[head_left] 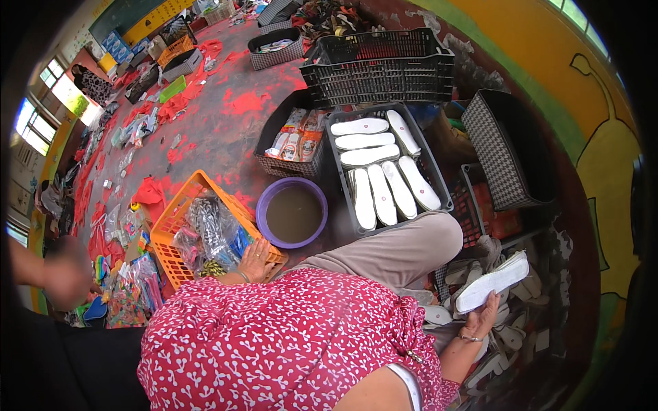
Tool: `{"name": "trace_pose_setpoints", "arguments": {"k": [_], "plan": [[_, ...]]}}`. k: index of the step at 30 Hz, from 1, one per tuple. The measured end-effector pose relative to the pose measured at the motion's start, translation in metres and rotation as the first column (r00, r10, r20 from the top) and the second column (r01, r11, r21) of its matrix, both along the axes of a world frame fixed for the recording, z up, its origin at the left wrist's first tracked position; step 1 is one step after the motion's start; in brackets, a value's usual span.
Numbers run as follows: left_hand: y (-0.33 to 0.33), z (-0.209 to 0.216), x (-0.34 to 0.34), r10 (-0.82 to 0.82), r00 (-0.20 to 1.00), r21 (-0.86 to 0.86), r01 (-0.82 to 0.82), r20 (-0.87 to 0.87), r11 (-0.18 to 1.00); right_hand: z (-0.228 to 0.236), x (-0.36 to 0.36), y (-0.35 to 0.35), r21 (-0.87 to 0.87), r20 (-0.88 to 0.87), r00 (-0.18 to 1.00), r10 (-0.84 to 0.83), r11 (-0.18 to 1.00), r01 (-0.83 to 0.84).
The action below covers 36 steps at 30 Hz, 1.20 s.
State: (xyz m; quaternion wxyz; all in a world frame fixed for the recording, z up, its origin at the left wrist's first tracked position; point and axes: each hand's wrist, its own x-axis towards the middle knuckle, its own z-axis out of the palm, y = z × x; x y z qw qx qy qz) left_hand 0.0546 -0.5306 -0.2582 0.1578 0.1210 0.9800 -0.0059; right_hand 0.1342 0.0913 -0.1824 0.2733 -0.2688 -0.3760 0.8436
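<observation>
Holding a white insole (495, 282) in my right hand (482, 316), head view: fingers curl under its lower end, the sole lies tilted, toe end up and to the right. A bracelet sits on that wrist. Beneath the hand lies a loose heap of pale insoles (510, 335) on the floor, some overlapping; I cannot count them.

Left hand (255, 262): laid flat and fairly wide on the near corner of an orange plastic basket (171, 236), fingers spread over the rim, gripping nothing that I can see. The basket holds clear bags of striped and dark material (211, 229).

Just right of the basket stands a purple round basin (262, 205) with murky brownish liquid. Behind it, touching or almost touching, a dark woven basket (269, 137) holds orange-and-white packets.

Right of the basin, just beyond my knee (404, 250) in beige trousers, sits a dark slatted crate (433, 179) filled with white insoles in two groups: three lying crosswise at the far end with one angled beside them, four lengthwise at the near end. An empty black crate (377, 68) stands behind it. A checked dark basket (497, 147) stands at the right, by the yellow-and-green wall.

Floor (226, 116): grey with red patches, scraps scattered to the left. Another person's blurred hand (65, 274) enters at the left edge.
</observation>
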Motion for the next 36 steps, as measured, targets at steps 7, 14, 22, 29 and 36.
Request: {"name": "trace_pose_setpoints", "arguments": {"k": [7,14,22,29,36], "plan": [[-0.018,-0.048,0.015,-0.088,0.978,0.042,0.098,-0.191,0.994,0.005,-0.003,-0.003,-0.008,0.064,0.997,-0.037,0.999,0.038],[-0.011,-0.043,-0.010,-0.023,0.998,0.034,0.024,-0.050,0.999,0.020,0.004,-0.015,-0.008,0.052,0.995,-0.087,0.996,0.088],[0.252,0.065,-0.172,-0.371,0.864,0.705,0.495,-0.339,0.508,0.046,0.012,-0.039,0.056,-0.029,0.988,-0.155,0.986,0.156],[0.466,0.174,-0.075,-0.889,0.298,0.850,-0.501,0.348,0.165,0.062,0.016,-0.086,0.418,-0.114,0.988,-0.104,0.897,0.142],[0.504,0.168,-0.012,-0.876,0.061,0.735,-0.574,0.478,0.361,0.089,0.085,-0.116,0.579,0.347,0.858,-0.379,0.806,0.122]]}}
